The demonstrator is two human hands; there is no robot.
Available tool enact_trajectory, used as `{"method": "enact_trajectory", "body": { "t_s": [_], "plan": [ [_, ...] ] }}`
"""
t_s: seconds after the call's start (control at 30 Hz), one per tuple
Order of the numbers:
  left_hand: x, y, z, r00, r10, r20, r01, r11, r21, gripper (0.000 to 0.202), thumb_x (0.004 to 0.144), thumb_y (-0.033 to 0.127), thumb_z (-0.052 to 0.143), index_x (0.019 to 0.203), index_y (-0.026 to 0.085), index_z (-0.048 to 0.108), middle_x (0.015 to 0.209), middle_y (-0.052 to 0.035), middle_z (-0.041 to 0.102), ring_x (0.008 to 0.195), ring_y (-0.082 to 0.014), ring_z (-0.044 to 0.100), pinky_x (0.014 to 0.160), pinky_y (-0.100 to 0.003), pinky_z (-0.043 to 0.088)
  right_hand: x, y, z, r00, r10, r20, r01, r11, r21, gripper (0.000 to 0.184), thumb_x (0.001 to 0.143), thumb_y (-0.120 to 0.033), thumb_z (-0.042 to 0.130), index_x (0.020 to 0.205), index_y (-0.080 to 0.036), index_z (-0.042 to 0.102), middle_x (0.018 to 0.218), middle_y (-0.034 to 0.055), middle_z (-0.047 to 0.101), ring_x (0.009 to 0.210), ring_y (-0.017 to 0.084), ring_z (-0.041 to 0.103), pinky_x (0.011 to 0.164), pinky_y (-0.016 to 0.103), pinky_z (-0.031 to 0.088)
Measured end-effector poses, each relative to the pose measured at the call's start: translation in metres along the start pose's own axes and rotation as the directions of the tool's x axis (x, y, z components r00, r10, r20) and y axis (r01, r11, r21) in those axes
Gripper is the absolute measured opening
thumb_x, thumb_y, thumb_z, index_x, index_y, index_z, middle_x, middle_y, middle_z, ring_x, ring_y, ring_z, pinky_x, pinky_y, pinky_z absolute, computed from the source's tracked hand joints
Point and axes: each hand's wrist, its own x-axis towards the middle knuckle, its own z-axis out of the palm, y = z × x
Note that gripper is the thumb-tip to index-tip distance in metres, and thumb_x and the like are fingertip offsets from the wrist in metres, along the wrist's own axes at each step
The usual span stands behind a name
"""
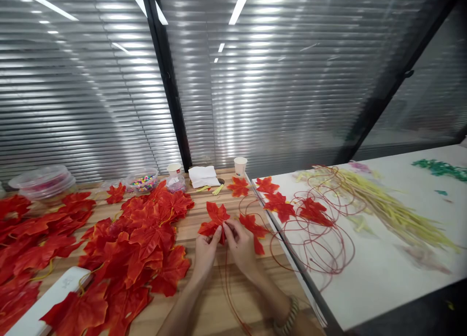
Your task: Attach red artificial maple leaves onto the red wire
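Observation:
Both hands meet over the wooden table around a red artificial maple leaf (216,211). My left hand (207,250) pinches its lower edge between thumb and fingers. Close against it, my right hand (239,242) grips the same leaf near its base, fingertips almost touching the left thumb. Below the hands a thin red cord (226,282) runs down the table; whether the fingers also hold it is hidden. Another red leaf (254,229) lies just right of my right hand, partly behind it. A beaded bracelet (288,319) circles my right wrist.
A big pile of red leaves (149,234) covers the left, beside a white box (60,297). Behind stand a tub of coloured beads (144,182) and paper cups (240,167). On the white table at right lie looped red cord (341,251) and yellow strands (397,207).

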Motion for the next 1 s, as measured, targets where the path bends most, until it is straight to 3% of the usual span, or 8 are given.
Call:
{"method": "enact_trajectory", "body": {
  "t_s": [0.17, 0.33, 0.43, 0.57, 0.87, 1.0],
  "plan": [
    [0.000, 0.003, -0.002, 1.000, -0.012, 0.006, 0.012, 0.998, -0.058, 0.030, 0.061, 0.038, 0.070, 0.068, 0.011, 0.061, 0.055, -0.0003, 0.056, 0.054, -0.0110, 0.049, 0.053, -0.020, 0.039, -0.001, -0.008, 0.002, 0.999, 0.039, 0.013, -0.040, 0.991, 0.125, 0.020, 0.085, -0.024, 0.045, 0.090, -0.016, 0.062, 0.083, 0.0072, 0.066, 0.073, 0.016, 0.062, 0.064, 0.025, 0.050],
    [0.004, 0.001, -0.008, 0.999, -0.032, 0.022, 0.034, 0.993, -0.112, 0.030, 0.060, 0.038, 0.071, 0.062, 0.010, 0.057, 0.053, 0.0006, 0.055, 0.050, -0.0086, 0.046, 0.051, -0.019, 0.036, 0.002, -0.020, -0.002, 0.992, 0.078, 0.104, -0.095, 0.980, 0.177, 0.023, 0.084, -0.028, 0.048, 0.096, -0.016, 0.062, 0.086, 0.0072, 0.066, 0.076, 0.016, 0.062, 0.068, 0.025, 0.051],
    [0.006, -0.002, -0.009, 0.998, -0.031, 0.046, 0.038, 0.987, -0.159, 0.031, 0.060, 0.038, 0.071, 0.067, 0.011, 0.058, 0.056, -0.0003, 0.057, 0.053, -0.0096, 0.049, 0.053, -0.020, 0.037, 0.002, -0.024, -0.002, 0.991, 0.057, 0.121, -0.078, 0.981, 0.178, 0.023, 0.083, -0.028, 0.048, 0.097, -0.017, 0.062, 0.087, 0.0069, 0.066, 0.078, 0.017, 0.062, 0.070, 0.026, 0.050],
    [0.006, -0.006, -0.009, 0.999, -0.039, 0.001, 0.038, 0.979, -0.202, 0.036, 0.056, 0.042, 0.073, 0.062, 0.012, 0.054, 0.052, 0.0020, 0.054, 0.050, -0.0086, 0.046, 0.050, -0.019, 0.036, -0.001, -0.025, -0.001, 0.992, 0.022, 0.125, -0.045, 0.982, 0.186, 0.023, 0.085, -0.025, 0.045, 0.098, -0.017, 0.062, 0.093, 0.0069, 0.065, 0.085, 0.017, 0.061, 0.074, 0.026, 0.049],
    [0.003, 0.000, -0.002, 0.998, -0.044, -0.033, 0.040, 0.991, -0.126, 0.042, 0.061, 0.049, 0.066, 0.051, 0.013, 0.047, 0.044, 0.0049, 0.044, 0.041, -0.0052, 0.036, 0.042, -0.017, 0.028, -0.004, -0.013, 0.003, 0.995, -0.014, 0.102, 0.000, 0.990, 0.141, 0.024, 0.085, -0.019, 0.042, 0.097, -0.017, 0.063, 0.092, 0.0065, 0.066, 0.085, 0.017, 0.061, 0.078, 0.029, 0.048],
    [0.004, 0.003, -0.002, 1.000, 0.020, -0.002, -0.020, 0.999, -0.034, 0.036, 0.063, 0.044, 0.066, 0.055, 0.012, 0.052, 0.050, 0.0027, 0.050, 0.047, -0.0068, 0.041, 0.047, -0.018, 0.033, -0.003, -0.011, 0.001, 0.997, -0.021, 0.080, 0.011, 0.993, 0.120, 0.023, 0.084, -0.017, 0.042, 0.095, -0.016, 0.062, 0.092, 0.0062, 0.066, 0.084, 0.016, 0.061, 0.077, 0.028, 0.047]
  ]
}}
